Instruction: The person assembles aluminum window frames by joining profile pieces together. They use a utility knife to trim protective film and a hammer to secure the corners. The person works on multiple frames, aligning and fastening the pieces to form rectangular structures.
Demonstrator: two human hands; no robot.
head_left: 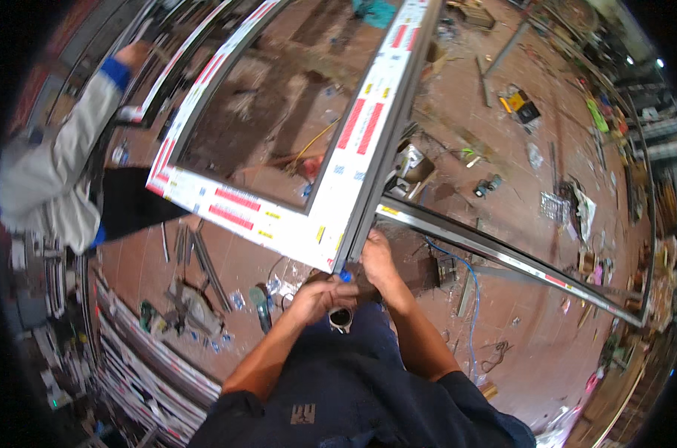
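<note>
Blue plastic-looking piece (346, 276) at lower centre meets the curled left hand (316, 300); the right hand (377, 257), half-closed, touches the grey edge of a film-wrapped rectangular frame (278, 224) spanning upper centre. Either grip: cannot tell. Beyond: blue hose (473, 299), lower right; slim grey bars (211, 272), left; co-worker's pale sleeve (81, 142), upper left; reddish tiles (428, 366).

Your count: two hands (320, 300), one co-worker (47, 179)
Around you: two white-filmed frames (297, 239), one blue hose (476, 287).
</note>
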